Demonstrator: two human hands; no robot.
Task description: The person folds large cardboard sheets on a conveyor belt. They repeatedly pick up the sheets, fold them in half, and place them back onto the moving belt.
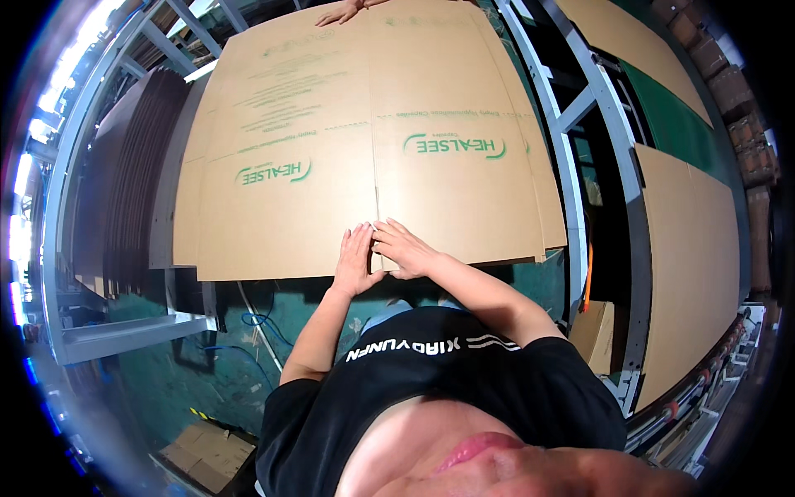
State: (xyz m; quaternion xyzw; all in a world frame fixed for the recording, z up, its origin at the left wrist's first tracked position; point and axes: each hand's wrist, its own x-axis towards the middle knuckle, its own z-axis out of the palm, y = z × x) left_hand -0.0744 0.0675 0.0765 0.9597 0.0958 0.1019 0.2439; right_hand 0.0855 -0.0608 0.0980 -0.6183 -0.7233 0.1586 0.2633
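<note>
A large flat brown cardboard sheet [331, 199], printed in green, lies in front of me with a slit running from its near edge along the middle. My left hand [356, 261] rests on it just left of the slit, fingers stretched forward and the thumb toward the right. On the other side, my right hand [403, 249] lies across the slit's right edge, fingers extended and pointing left. The fingertips of both hands nearly meet over the slit. Neither hand grasps anything that I can see. Another person's hand [339, 12] touches the sheet's far edge.
A stack of cardboard sheets [137, 174] stands at the left beside a grey metal frame [54, 240]. Rails [592, 112] run along the right, with another cardboard sheet [687, 265] beyond. Blue hose [240, 352] lies on the green floor, near a cardboard piece [207, 454].
</note>
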